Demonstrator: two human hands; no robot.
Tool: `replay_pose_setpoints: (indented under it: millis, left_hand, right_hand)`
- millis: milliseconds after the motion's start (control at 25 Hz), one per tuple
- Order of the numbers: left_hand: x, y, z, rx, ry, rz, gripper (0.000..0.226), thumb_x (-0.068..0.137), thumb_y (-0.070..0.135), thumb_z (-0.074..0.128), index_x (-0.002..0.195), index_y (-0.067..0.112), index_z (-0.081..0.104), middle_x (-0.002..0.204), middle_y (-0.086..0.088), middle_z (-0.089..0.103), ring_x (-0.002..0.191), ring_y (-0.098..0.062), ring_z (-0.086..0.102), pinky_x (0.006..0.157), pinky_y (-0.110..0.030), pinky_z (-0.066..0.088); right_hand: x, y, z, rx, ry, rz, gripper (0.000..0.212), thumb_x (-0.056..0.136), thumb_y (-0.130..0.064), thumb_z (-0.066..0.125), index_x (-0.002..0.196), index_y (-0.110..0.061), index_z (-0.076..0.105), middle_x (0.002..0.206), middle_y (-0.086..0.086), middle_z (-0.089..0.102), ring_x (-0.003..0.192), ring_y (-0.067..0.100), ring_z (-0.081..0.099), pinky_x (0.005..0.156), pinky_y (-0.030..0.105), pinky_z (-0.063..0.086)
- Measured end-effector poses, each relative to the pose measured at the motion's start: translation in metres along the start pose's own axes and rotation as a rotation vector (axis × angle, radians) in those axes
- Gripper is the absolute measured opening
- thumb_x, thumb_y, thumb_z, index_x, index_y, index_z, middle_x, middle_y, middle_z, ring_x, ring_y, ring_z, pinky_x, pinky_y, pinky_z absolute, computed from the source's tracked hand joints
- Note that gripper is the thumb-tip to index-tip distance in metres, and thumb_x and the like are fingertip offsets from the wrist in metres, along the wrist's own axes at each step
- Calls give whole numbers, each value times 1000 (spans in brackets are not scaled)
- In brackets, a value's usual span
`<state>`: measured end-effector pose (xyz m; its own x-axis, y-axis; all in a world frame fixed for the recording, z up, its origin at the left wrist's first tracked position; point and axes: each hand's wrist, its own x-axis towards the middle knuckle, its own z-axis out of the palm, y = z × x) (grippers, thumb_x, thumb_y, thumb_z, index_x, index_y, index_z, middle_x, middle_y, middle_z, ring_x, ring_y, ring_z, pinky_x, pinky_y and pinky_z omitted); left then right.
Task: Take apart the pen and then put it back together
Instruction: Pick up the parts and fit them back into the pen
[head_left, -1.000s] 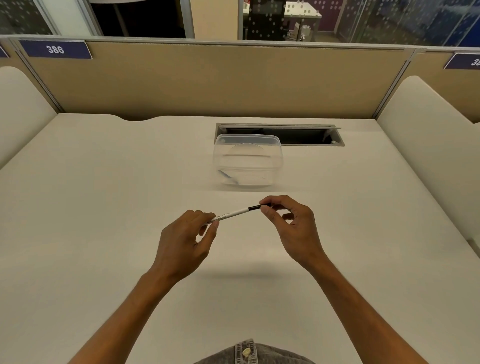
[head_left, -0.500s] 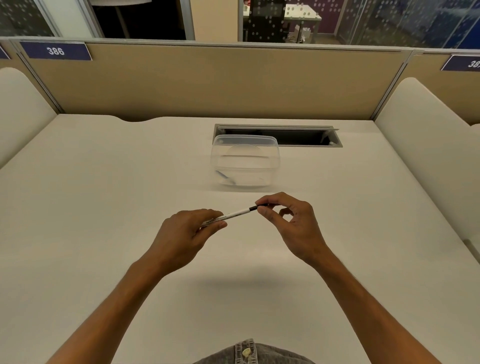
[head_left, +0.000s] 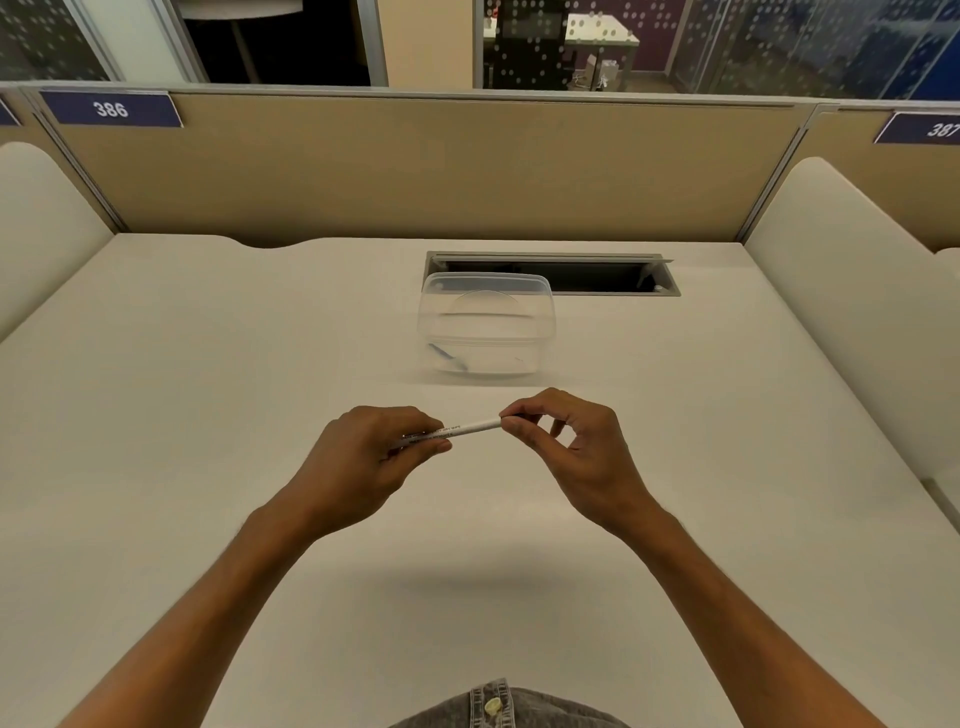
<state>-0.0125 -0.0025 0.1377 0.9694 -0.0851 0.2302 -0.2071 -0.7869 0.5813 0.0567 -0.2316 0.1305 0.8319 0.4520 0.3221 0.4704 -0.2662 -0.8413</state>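
Here, above the white desk (head_left: 208, 415), the left hand (head_left: 363, 457) grips the white pen (head_left: 470, 429) by its barrel while the right hand (head_left: 571, 452) pinches its far end, seemingly mid-separation, a steady pull or twist apparently due next.

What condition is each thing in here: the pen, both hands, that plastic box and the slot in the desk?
pen: held in the air above the desk, both ends gripped
left hand: curled round the pen's left part
right hand: pinches the pen's right end
plastic box: on the desk, lid on, something small and blue inside
desk slot: flap open
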Motion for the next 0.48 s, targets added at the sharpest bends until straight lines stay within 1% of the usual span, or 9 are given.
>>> replay_pose_setpoints:
  millis: [120, 200, 280, 360, 480]
  left_hand:
    - [0, 3, -2, 30, 1, 31, 24, 87, 49, 54, 88, 30, 69, 62, 21, 54, 59, -7, 49, 51, -26, 36]
    - [0, 5, -3, 30, 5, 41, 24, 87, 48, 54, 89, 30, 69, 63, 19, 54, 58, -7, 48, 50, -26, 36]
    - [0, 4, -4, 32, 8, 38, 27, 87, 51, 51, 89, 30, 69, 63, 16, 55, 59, -8, 48, 51, -26, 36]
    - [1, 3, -6, 36, 8, 32, 29, 87, 52, 51, 89, 30, 69, 64, 15, 55, 59, -9, 48, 51, -27, 37]
    - [2, 3, -7, -1, -4, 26, 24, 86, 48, 57, 88, 28, 69, 63, 17, 56, 58, -10, 50, 52, -27, 38]
  right_hand:
    - [0, 1, 1, -64, 4, -17, 22, 91, -41, 59, 84, -23, 71, 75, -16, 66, 74, 12, 60, 60, 31, 45]
    - [0, 1, 1, -98, 4, -37, 27, 91, -46, 54, 82, -25, 68, 74, -17, 64, 73, 10, 60, 60, 27, 44]
    - [-2, 0, 0, -116, -14, -64, 20, 90, -43, 57, 90, -25, 65, 79, -17, 65, 78, 9, 62, 64, 20, 43]
    - [-4, -1, -2, -128, -44, -86, 15, 89, -36, 62, 98, -24, 64, 85, -15, 67, 83, 10, 64, 68, 14, 42]
    - [-5, -1, -4, -157, -65, -131, 12, 90, -28, 62, 101, -23, 64, 89, -14, 67, 84, 9, 63, 71, 12, 40]
